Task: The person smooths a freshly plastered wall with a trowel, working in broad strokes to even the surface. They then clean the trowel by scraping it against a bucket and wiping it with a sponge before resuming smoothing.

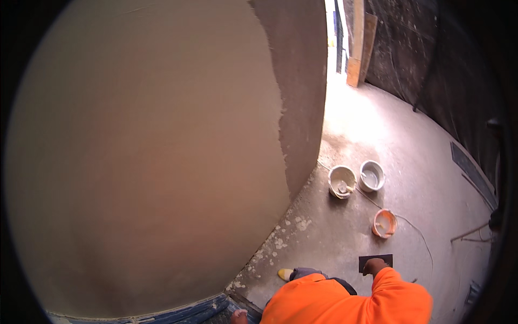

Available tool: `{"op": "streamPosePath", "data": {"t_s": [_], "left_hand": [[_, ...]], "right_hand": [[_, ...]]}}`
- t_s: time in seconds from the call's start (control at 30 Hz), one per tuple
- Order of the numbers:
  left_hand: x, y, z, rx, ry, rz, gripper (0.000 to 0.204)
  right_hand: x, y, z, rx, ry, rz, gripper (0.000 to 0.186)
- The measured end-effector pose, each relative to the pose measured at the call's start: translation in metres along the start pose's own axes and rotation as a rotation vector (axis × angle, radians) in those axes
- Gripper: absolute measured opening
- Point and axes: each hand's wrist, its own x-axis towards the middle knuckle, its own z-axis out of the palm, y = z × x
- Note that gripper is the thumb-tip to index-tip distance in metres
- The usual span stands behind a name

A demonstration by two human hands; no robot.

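Observation:
My right hand (375, 266), at the end of an orange sleeve, grips a dark flat trowel (386, 261) over the concrete floor. My left hand (239, 317) shows only partly at the bottom edge, beside blue pipes or sheeting (189, 310); I cannot tell whether it is open. A large plastered wall (151, 151) fills the left side, with a smooth light coat and a darker strip (299, 108) along its far edge. My yellow-toed shoe (286, 274) stands near the wall's base, where pale splatters lie.
Two pale buckets (341, 182) and an orange bucket (384, 223) stand on the floor (410, 178) with a cable among them. Wooden boards (356, 43) lean by a bright opening at the back. Dark sheeting (421, 59) covers the right side, with flat strips (469, 167) lying below it.

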Motion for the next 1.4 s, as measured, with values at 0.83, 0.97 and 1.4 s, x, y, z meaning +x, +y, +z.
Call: {"op": "streamPosePath", "data": {"t_s": [0.83,0.97,1.4], "left_hand": [[-0.231,-0.114,0.151,0.438,-0.213,-0.26,0.036],[-0.248,-0.1,0.164,0.2,-0.103,-0.511,0.048],[-0.163,0.18,0.377,0.272,-0.1,0.291,0.018]], "right_hand": [[-0.056,0.045,-0.036,0.135,0.488,-0.447,0.052],[-0.011,0.08,-0.04,0.03,0.409,-0.432,0.058],[0.09,0.223,-0.146,0.09,0.602,-0.629,0.042]]}}
